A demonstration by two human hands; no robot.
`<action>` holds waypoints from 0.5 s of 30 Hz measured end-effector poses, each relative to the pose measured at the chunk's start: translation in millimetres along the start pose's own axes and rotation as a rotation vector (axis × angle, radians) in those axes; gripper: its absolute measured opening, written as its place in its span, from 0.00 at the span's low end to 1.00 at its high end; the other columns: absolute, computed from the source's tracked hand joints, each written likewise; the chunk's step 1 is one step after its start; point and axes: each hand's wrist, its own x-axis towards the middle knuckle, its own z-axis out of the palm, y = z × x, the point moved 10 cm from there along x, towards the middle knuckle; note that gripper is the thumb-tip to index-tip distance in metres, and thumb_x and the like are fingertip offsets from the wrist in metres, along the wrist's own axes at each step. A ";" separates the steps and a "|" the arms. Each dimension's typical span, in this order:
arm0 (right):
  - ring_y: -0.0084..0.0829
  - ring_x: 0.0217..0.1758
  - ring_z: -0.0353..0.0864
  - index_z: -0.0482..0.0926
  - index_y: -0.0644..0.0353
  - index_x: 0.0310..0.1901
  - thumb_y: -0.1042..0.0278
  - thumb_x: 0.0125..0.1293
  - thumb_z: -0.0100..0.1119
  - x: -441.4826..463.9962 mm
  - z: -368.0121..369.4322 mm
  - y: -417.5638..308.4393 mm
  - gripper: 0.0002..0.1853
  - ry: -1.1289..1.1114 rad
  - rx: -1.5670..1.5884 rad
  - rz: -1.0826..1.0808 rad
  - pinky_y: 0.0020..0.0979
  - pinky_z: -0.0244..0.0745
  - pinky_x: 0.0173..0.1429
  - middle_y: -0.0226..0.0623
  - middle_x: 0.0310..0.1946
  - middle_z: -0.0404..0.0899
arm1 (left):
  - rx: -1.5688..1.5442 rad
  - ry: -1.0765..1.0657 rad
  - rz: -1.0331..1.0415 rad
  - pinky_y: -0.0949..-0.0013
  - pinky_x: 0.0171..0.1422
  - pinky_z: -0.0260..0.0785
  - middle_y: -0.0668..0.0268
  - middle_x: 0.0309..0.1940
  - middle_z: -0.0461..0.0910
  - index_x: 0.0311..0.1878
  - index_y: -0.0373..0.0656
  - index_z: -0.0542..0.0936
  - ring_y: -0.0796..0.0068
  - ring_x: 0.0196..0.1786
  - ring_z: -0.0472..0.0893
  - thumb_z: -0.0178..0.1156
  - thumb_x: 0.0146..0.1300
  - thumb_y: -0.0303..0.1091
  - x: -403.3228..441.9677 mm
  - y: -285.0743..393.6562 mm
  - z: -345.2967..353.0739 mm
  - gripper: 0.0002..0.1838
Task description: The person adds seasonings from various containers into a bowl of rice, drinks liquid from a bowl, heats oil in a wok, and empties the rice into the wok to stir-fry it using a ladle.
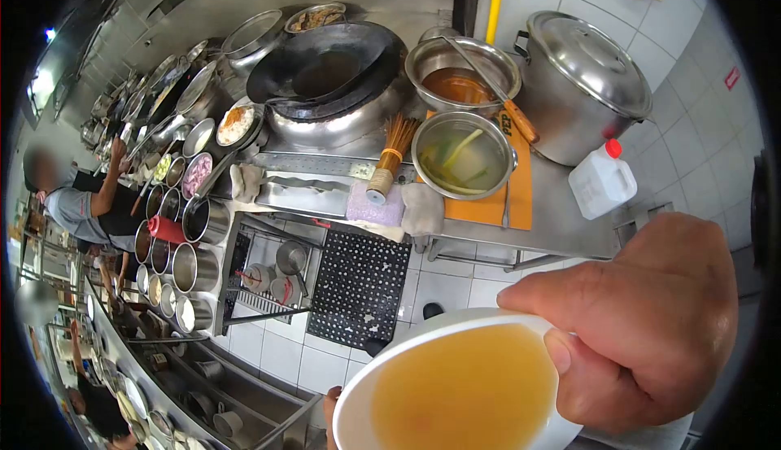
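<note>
A white bowl [358,405] of amber, broth-like liquid [464,389] is close to the camera at the bottom. My right hand [643,320] grips its rim from the right, thumb and fingers pinched over the edge. At the bowl's left side, only the fingertips of my left hand [331,409] show against its outside; the rest is hidden behind the bowl. The bowl looks tilted, with the liquid near its rim. Beyond it, on the steel counter, stand a pot of cloudy liquid with green stalks [464,155] and a bowl of reddish-brown sauce [461,85] with a wooden-handled utensil [521,120] across it.
A large black wok [325,72] sits on a burner beside a bamboo brush [390,157]. To the right are a lidded stockpot [586,84] and a white jug [602,180]. A co-worker [85,206] stands at left near several steel containers [195,267]. A black mat [358,287] covers floor tiles.
</note>
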 end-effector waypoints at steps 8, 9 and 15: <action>0.26 0.09 0.67 0.85 0.64 0.33 0.74 0.42 0.56 8.5 0.8 -10.6 0.15 -0.006 0.007 -0.029 0.28 0.59 0.17 0.32 0.18 0.82 | 0.002 0.140 -0.232 0.61 0.51 0.76 0.50 0.41 0.86 0.50 0.37 0.82 0.57 0.44 0.86 0.67 0.56 0.39 10.8 -127.7 12.9 0.21; 0.26 0.10 0.68 0.85 0.64 0.34 0.74 0.42 0.56 9.0 -0.3 -11.7 0.15 -0.006 0.004 -0.031 0.28 0.60 0.17 0.32 0.18 0.82 | 0.020 0.156 -0.237 0.63 0.50 0.77 0.51 0.39 0.87 0.49 0.36 0.82 0.59 0.43 0.86 0.69 0.54 0.38 10.9 -135.0 14.9 0.21; 0.26 0.11 0.69 0.85 0.64 0.36 0.74 0.45 0.55 13.5 -7.0 -19.2 0.15 -0.022 -0.003 -0.026 0.27 0.62 0.18 0.32 0.18 0.81 | -0.014 0.183 -0.177 0.61 0.50 0.77 0.50 0.39 0.86 0.49 0.34 0.81 0.56 0.43 0.86 0.67 0.56 0.36 12.2 -163.0 20.3 0.20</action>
